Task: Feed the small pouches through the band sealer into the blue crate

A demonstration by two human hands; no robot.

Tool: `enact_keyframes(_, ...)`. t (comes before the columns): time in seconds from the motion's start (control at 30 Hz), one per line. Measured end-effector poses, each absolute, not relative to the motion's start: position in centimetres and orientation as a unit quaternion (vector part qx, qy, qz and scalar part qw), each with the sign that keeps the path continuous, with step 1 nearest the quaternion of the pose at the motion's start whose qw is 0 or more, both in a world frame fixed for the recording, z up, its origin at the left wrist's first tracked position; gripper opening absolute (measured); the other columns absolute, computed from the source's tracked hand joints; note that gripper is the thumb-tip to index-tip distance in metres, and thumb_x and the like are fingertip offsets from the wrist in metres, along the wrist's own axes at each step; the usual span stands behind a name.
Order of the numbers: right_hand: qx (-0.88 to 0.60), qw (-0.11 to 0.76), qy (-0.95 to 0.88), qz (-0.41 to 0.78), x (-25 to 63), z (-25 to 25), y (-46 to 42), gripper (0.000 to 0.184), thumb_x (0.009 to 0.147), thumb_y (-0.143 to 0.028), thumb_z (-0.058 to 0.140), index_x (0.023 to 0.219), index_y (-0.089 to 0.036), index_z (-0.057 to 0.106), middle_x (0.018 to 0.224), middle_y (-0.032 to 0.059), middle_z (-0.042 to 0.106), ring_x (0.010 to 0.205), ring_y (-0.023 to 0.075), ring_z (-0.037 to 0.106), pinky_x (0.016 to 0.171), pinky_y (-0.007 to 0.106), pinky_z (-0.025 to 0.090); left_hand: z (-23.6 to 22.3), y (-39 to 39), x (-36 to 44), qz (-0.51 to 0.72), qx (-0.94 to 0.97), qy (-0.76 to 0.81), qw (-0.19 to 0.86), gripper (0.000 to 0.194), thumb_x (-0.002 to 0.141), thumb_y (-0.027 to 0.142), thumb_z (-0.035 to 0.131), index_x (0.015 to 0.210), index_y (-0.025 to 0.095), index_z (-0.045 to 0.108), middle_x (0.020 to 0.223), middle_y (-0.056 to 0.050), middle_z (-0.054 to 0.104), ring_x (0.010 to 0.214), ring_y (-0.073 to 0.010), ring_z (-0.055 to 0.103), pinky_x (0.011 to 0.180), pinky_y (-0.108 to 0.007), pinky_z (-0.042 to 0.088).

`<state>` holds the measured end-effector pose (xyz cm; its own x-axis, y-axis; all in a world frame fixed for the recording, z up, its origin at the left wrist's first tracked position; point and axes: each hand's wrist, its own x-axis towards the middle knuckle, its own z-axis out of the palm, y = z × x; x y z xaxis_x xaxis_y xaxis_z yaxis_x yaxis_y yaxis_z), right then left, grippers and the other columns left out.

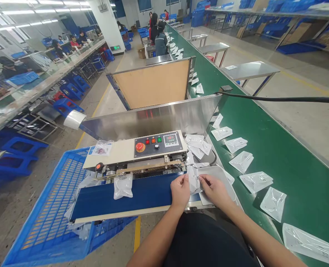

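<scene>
Between my two hands is a small white plastic pouch [193, 181], upright at the right end of a band sealing machine [114, 152]. My left hand [180, 191] pinches the pouch's left edge. On its right edge, my right hand [215, 188] is closed with thumb and forefinger together. Another filled pouch [123, 186] hangs at the machine's sealing strip, over the blue conveyor belt [150, 196]. Several loose pouches [197, 142] lie piled just beyond my hands. A pale tray [222, 177] sits under and beside my right hand.
A green conveyor [267, 155] with several spaced pouches runs along my right. Below the machine's left end stands a blue crate [49, 207] with pouches inside. A metal panel [153, 113] rises behind the machine, and a black cable [278, 98] crosses the green conveyor. People sit farther off.
</scene>
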<state>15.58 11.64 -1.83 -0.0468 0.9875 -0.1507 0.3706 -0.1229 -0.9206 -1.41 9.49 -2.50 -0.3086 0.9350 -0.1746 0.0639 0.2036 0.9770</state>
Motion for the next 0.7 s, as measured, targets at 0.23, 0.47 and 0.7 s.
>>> enact_keyframes(0.23,-0.639,0.340,-0.440,0.531,17.1,-2.0,11.5,0.054,0.083,-0.077,0.069,0.076,-0.023,0.071,0.063,0.0021,0.067,0.059,0.0193,0.057,0.059,0.031,0.044,-3.5,10.0,-1.0,0.487,0.367,0.668,0.427,0.046,0.096,0.055,0.066,0.072,0.018,0.078,0.061,-0.003,0.065,0.058,-0.0178,0.054,0.059,-0.027,0.038)
enact_keyframes(0.47,-0.662,0.306,-0.426,0.535,16.2,-1.9,13.8,0.035,0.079,-0.056,0.073,0.069,-0.022,0.072,0.061,0.0021,0.069,0.054,0.0179,0.057,0.055,0.030,0.044,-4.6,11.6,-2.1,0.478,0.262,0.682,0.487,0.045,0.086,0.058,0.077,0.079,0.013,0.083,0.068,-0.006,0.073,0.059,-0.0174,0.059,0.059,-0.027,0.043)
enact_keyframes(0.7,-0.602,0.312,-0.408,0.611,11.7,-2.1,14.7,0.043,0.076,-0.063,0.083,0.080,-0.020,0.080,0.072,0.0071,0.078,0.065,0.0218,0.070,0.064,0.033,0.059,-5.5,11.3,-6.3,0.542,0.191,0.673,0.467,0.054,0.079,0.061,0.087,0.099,0.011,0.086,0.092,-0.014,0.084,0.085,-0.0278,0.079,0.077,-0.036,0.062)
